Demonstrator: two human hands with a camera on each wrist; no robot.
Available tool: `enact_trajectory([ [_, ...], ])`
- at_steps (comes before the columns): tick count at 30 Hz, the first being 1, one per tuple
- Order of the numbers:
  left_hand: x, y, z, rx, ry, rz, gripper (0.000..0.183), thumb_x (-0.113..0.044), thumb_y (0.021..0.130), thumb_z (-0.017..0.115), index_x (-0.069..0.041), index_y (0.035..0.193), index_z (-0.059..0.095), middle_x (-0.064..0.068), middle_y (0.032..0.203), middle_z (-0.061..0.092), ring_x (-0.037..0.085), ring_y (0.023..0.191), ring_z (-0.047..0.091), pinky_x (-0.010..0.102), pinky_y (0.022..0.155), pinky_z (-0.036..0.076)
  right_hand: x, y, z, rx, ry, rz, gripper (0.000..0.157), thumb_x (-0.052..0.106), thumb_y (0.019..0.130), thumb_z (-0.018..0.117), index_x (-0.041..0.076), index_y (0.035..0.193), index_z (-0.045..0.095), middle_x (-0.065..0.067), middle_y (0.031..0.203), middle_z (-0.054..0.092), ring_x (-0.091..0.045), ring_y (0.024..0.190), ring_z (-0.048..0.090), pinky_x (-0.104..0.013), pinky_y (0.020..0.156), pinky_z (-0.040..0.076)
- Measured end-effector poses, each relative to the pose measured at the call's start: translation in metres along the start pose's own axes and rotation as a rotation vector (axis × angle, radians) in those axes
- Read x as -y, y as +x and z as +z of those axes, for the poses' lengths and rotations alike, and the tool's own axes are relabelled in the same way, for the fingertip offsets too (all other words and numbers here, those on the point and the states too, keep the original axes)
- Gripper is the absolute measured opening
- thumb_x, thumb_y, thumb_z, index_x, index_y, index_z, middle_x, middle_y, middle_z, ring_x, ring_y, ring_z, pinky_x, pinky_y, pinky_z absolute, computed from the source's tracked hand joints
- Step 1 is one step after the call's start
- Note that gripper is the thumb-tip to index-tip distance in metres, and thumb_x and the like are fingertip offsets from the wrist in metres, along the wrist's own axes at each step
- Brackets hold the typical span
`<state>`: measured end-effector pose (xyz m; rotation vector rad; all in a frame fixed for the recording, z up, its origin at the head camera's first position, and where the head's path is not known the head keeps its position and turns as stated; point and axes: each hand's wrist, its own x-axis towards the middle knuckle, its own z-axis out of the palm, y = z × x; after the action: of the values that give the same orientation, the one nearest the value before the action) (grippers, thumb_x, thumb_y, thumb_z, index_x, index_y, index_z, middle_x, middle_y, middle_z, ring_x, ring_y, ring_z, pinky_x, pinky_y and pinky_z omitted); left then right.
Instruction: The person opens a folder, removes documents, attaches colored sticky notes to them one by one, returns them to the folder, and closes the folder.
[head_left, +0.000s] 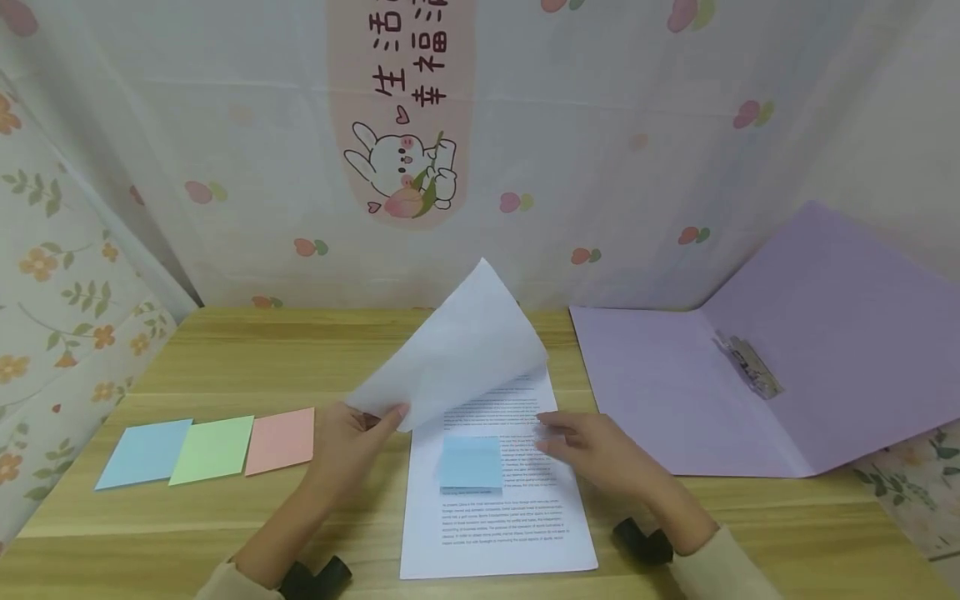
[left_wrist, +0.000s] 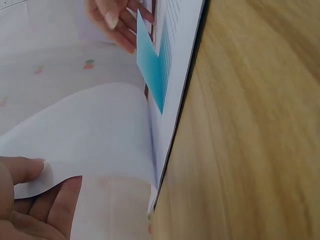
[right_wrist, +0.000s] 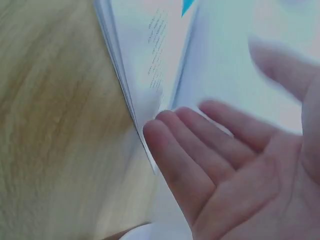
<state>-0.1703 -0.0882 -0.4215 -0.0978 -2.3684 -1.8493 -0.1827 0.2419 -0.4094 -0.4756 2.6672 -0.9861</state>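
Observation:
A stack of printed paper [head_left: 517, 525] lies on the wooden table in front of me. My left hand [head_left: 358, 437] pinches a corner of its top sheet [head_left: 465, 350], thumb on one side and fingers on the other. That sheet is lifted and folded back toward the far end, its blank side showing. A light blue sticky note [head_left: 471, 461] is on the printed page below; in the left wrist view the note [left_wrist: 150, 67] tilts up from the paper. My right hand [head_left: 592, 446] is at the stack's right edge, and its fingers [right_wrist: 175, 155] are extended and hold nothing.
Blue [head_left: 144, 452], green [head_left: 212, 450] and pink [head_left: 281, 442] sticky note pads lie in a row on the left. To the right spreads an opened purple folder [head_left: 645, 392] with a metal clip [head_left: 750, 365]. A patterned curtain [head_left: 600, 167] hangs behind the table.

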Motion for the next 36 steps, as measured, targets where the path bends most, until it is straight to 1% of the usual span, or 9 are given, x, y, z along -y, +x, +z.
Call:
enact_trajectory([
  [4,-0.001,-0.001,0.001,0.048,0.032,0.010,0.028,-0.010,0.092,0.073,0.004,0.116,0.072,0.021,0.110,0.076,0.007,0.078,0.064,0.018,0.053,0.044,-0.001,0.004,-0.004,-0.070,0.271,0.139,0.051,0.037,0.107,0.048,-0.003,0.137,0.059,-0.020,0.130,0.068,-0.028,0.109,0.070,-0.040,0.087,0.061],
  [11,0.000,-0.003,0.002,0.161,0.168,0.124,0.025,-0.009,0.091,0.073,0.001,0.114,0.075,0.018,0.111,0.076,0.019,0.093,0.073,0.021,0.073,0.060,-0.005,0.008,-0.012,-0.126,0.631,0.300,0.073,0.056,0.105,0.041,-0.007,0.139,0.052,-0.020,0.113,0.074,-0.021,0.088,0.076,-0.032,0.073,0.063],
  [15,0.002,-0.003,0.001,0.253,0.251,0.303,0.023,0.000,0.090,0.071,-0.003,0.112,0.077,0.013,0.109,0.078,0.024,0.097,0.076,0.026,0.078,0.062,-0.009,0.011,-0.013,-0.102,0.752,0.365,0.085,0.064,0.102,0.039,-0.012,0.136,0.051,-0.009,0.092,0.077,-0.015,0.074,0.075,-0.028,0.066,0.062],
  [18,0.004,-0.004,0.000,0.306,0.332,0.434,0.030,0.005,0.088,0.071,-0.010,0.113,0.078,0.006,0.108,0.079,0.019,0.099,0.076,0.027,0.080,0.061,-0.011,0.013,-0.012,-0.107,0.806,0.406,0.082,0.061,0.103,0.039,-0.014,0.133,0.050,-0.005,0.084,0.075,-0.015,0.069,0.074,-0.027,0.065,0.061],
  [21,0.003,-0.004,0.000,0.366,0.393,0.462,0.037,0.006,0.086,0.072,-0.017,0.115,0.078,-0.001,0.111,0.078,0.013,0.101,0.075,0.026,0.082,0.060,-0.015,0.013,-0.011,-0.116,0.764,0.404,0.066,0.047,0.104,0.050,-0.015,0.128,0.055,-0.005,0.086,0.075,-0.013,0.071,0.072,-0.027,0.066,0.061],
  [24,0.001,-0.006,-0.001,0.431,0.433,0.425,0.042,0.007,0.085,0.073,-0.020,0.116,0.078,-0.005,0.115,0.077,0.009,0.100,0.072,0.022,0.079,0.057,-0.016,0.012,-0.010,-0.112,0.651,0.373,0.047,0.029,0.099,0.063,-0.013,0.121,0.064,-0.005,0.092,0.076,-0.012,0.075,0.071,-0.025,0.066,0.059],
  [27,0.000,-0.007,-0.003,0.499,0.449,0.423,0.044,0.005,0.080,0.079,-0.021,0.116,0.078,-0.005,0.116,0.077,0.010,0.101,0.072,0.024,0.082,0.057,-0.016,0.012,-0.008,-0.128,0.556,0.361,0.038,0.023,0.095,0.068,-0.010,0.115,0.069,-0.006,0.090,0.077,-0.013,0.073,0.070,-0.026,0.064,0.057],
  [31,0.001,-0.008,-0.004,0.583,0.479,0.486,0.043,-0.003,0.076,0.086,-0.021,0.115,0.078,-0.004,0.114,0.077,0.012,0.107,0.073,0.029,0.090,0.059,-0.016,0.012,-0.003,-0.164,0.428,0.370,0.032,0.019,0.092,0.071,-0.008,0.111,0.071,-0.008,0.084,0.075,-0.015,0.068,0.068,-0.028,0.060,0.057],
  [36,0.002,-0.009,-0.005,0.669,0.514,0.419,0.051,0.011,0.080,0.070,-0.023,0.117,0.077,-0.011,0.116,0.075,0.007,0.112,0.069,0.026,0.092,0.058,-0.013,0.011,0.002,-0.171,0.274,0.361,0.027,0.013,0.090,0.074,-0.007,0.107,0.071,-0.009,0.080,0.075,-0.015,0.060,0.064,-0.027,0.054,0.055],
])
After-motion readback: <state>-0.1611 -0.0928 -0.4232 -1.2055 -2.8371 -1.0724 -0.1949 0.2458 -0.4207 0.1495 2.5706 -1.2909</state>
